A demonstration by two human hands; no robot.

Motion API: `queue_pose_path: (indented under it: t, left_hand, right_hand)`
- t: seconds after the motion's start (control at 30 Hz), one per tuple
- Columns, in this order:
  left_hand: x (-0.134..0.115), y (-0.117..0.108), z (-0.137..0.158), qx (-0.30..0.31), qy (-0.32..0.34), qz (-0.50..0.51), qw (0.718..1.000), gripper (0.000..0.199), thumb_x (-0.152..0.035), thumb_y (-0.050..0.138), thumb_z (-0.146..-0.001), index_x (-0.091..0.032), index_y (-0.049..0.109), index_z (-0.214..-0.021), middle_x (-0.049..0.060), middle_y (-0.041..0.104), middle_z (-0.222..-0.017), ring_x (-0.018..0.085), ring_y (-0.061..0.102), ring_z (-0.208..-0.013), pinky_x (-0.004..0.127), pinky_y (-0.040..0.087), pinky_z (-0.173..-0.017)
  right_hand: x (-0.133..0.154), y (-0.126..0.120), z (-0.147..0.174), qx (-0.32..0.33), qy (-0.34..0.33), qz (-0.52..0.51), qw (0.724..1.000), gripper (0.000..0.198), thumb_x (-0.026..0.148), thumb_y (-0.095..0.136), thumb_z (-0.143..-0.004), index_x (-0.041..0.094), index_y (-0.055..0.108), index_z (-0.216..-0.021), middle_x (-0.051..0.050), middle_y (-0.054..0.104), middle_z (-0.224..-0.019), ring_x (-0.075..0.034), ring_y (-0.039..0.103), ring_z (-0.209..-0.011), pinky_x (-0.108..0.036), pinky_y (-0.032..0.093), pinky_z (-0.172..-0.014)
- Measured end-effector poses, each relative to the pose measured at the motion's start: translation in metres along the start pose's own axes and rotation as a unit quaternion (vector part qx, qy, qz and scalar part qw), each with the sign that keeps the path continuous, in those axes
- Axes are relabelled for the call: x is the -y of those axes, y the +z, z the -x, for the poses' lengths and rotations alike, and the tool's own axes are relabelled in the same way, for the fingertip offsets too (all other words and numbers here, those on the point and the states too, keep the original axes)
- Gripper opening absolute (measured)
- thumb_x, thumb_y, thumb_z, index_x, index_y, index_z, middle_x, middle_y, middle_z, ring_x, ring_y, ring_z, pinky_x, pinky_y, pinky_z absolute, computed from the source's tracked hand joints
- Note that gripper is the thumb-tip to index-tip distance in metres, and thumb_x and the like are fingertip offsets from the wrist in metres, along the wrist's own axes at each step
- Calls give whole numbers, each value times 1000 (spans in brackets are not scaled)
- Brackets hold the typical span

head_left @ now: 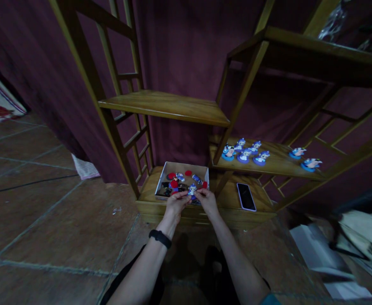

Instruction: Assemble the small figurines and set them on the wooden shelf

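Note:
Between my two hands is a small purple-and-white figurine (pixel 192 190), held upright just over the near edge of a white box. My left hand (pixel 177 204), below a black wristband, pinches its left side. On the other side, the fingers of my right hand (pixel 207 201) close on it too. The open box (pixel 160 180) stands on the low wooden shelf and holds several more figurines, some with red round bases and some dark. Some of its contents are hidden behind my hands.
On the right shelf (pixel 278 163) stand several purple-and-white figurines (pixel 244 155) and a few pink-and-blue ones (pixel 312 164). A phone (pixel 246 196) lies on the lower ledge. A wooden shelf board (pixel 167 103) juts out above the box. White papers (pixel 321 250) lie on the floor at right.

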State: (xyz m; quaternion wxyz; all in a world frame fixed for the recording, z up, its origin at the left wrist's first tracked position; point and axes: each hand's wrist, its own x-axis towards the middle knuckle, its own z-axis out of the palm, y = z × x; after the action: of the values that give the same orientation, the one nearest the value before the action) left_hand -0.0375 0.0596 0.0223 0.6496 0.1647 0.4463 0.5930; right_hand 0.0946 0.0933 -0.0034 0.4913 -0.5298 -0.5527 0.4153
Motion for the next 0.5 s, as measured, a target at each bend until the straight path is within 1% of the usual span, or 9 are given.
queue_pose_path:
  t: [0.1, 0.17, 0.27, 0.37, 0.5]
  left_hand:
    - [1, -2, 0, -4, -12, 0, 1000, 25, 1, 76, -55, -9, 67, -76, 6, 68, -63, 13, 65, -58, 25, 54, -64]
    - [1, -4, 0, -5, -17, 2, 1000, 24, 1, 74, -57, -10, 66, -76, 6, 68, -63, 13, 65, -59, 24, 55, -63]
    - [1, -8, -1, -6, -31, 12, 999, 22, 2, 72, -60, -10, 66, -77, 6, 69, -65, 12, 65, -58, 22, 54, -61]
    - [-1, -9, -1, -8, -49, 27, 998, 21, 4, 68, -63, -10, 65, -78, 7, 69, -68, 12, 65, -60, 20, 54, -61]
    - [-2, -9, -2, -3, -75, 35, 997, 23, 5, 67, -64, -10, 65, -82, 8, 70, -72, 12, 66, -62, 20, 54, -61]
  right_hand:
    - [-2, 0, 1, 2, -6, 30, 1000, 25, 43, 63, -66, 19, 67, -68, 1, 66, -65, -16, 60, -64, -29, 50, -66]
    - [-2, 1, 2, 4, -6, 29, 1000, 25, 44, 63, -66, 19, 67, -69, 0, 66, -66, -17, 61, -66, -29, 51, -66]
    - [0, 3, 5, 21, 8, -24, 999, 27, 45, 63, -66, 19, 68, -73, -1, 67, -69, -17, 62, -64, -30, 53, -63]
    - [3, 4, 7, 43, 37, -85, 995, 32, 47, 60, -68, 17, 67, -77, -1, 66, -71, -16, 62, -62, -30, 54, -60]
    - [3, 4, 7, 21, 61, -106, 992, 34, 47, 62, -66, 18, 66, -84, -2, 66, -79, -15, 62, -65, -29, 54, -59]
